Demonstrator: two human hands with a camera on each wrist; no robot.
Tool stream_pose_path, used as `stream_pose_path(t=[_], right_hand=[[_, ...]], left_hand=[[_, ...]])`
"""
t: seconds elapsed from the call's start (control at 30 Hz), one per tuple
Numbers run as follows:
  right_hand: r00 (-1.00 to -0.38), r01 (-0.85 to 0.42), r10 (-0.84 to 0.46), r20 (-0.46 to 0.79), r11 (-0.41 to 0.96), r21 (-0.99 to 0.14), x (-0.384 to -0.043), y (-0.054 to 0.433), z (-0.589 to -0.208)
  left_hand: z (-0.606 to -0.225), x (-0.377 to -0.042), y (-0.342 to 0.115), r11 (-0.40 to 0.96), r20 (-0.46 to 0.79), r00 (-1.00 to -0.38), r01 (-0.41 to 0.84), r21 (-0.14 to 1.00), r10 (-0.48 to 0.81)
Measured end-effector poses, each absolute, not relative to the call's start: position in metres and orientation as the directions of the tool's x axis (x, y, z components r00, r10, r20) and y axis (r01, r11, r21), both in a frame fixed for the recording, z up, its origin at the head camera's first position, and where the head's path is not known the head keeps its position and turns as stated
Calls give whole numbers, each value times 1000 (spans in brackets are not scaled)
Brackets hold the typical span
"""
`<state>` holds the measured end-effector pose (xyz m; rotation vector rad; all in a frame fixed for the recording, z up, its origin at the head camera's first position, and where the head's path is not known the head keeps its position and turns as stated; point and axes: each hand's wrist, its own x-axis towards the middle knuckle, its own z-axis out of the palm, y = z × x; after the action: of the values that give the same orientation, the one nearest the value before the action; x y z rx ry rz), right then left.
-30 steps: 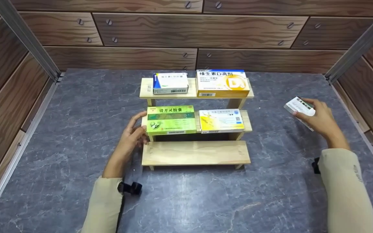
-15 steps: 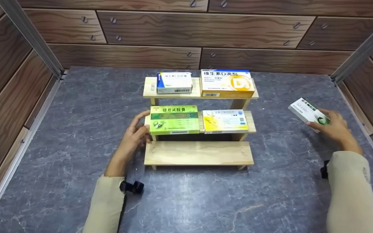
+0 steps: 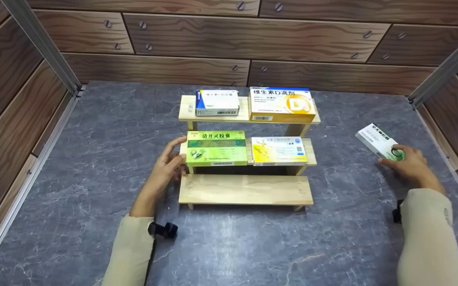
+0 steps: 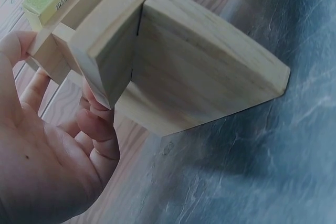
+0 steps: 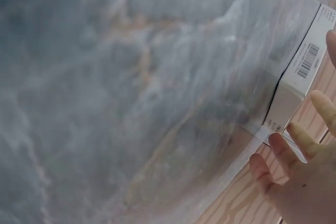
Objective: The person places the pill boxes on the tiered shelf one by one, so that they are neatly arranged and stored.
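My left hand [image 3: 165, 169] grips the left end of a three-tier wooden stand [image 3: 245, 190] at its middle tier. In the left wrist view the thumb presses near the board's end and the fingers curl against the wood [image 4: 210, 66]. Beside the thumb on that tier sits a green medicine box [image 3: 216, 147]. To the right, my right hand [image 3: 412, 165] is at the near end of a white and green medicine box [image 3: 376, 139] lying on the table. In the right wrist view its fingers are spread and fairly straight, with tips close to the box's end [image 5: 286, 106].
A yellow and white medicine box [image 3: 278, 151] shares the middle tier. On the top tier stand a blue and white box [image 3: 217, 102] and a larger orange and white box [image 3: 282, 104]. Wood-patterned walls [image 3: 193, 37] and metal posts [image 3: 46, 51] border the dark marbled table [image 3: 229, 246].
The white and green box, earlier tilted in the right hand's grasp, now lies flatter on the table. The right hand has drawn back toward its near end. The left hand keeps its hold.
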<state>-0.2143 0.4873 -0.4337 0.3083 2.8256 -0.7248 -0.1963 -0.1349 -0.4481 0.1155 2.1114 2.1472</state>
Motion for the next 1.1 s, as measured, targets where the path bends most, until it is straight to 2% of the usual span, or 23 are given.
stream_pose_path(t=[0.23,0.67,0.87,1.1], right_hand=[[-948,279,170,-270,852,-444,-213,486,-433],[-974,220,162,-157,838,-500,-211,488,-441],[-970,239,171,-174,809,-537,-210,486,-430],[-981,194,175,-89,793,-578,-211,477,-411]], left_hand=[[-449,-196,-136,-11,-30,-988,-32,999,155],[-448,-195,-136,-18,-39,-986,-43,999,161],[-450,-195,-136,-22,-42,-987,-46,999,157],[-450,-194,-136,-65,-39,-986,-50,997,162]])
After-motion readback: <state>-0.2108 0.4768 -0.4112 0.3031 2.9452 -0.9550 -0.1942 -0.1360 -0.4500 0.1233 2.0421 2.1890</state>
